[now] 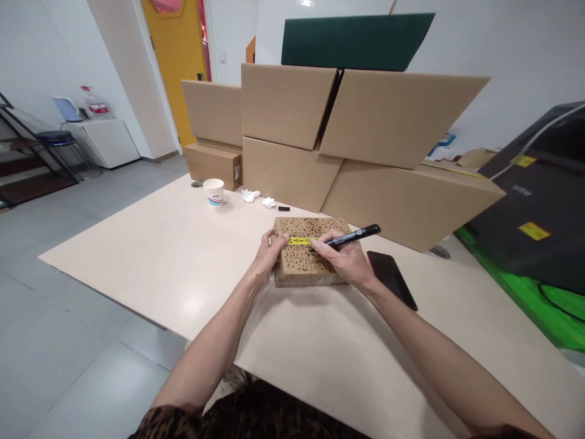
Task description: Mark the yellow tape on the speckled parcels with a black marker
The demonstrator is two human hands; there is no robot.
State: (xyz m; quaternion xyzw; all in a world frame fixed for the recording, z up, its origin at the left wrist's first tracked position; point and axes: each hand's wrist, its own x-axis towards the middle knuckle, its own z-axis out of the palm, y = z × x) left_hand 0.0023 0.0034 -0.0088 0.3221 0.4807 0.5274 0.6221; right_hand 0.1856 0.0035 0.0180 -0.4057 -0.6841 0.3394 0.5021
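Head view, and the right hand [342,255] pinches a black marker [363,233], tip down by the top of the speckled box [297,265] between both hands; contact is too small to tell. The left hand [265,256] clasps the box's near-side edge, thumb beside a yellow label [299,241]! Just right of the right hand lies a dark tablet [393,280].

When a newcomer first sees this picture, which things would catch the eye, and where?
Probably the stacked cardboard boxes at the back of the table, with a dark green box on top. Next, near the centre, the speckled block with a yellow strip, beneath a black marker in the right grip. Behind, at left, the yellow door.
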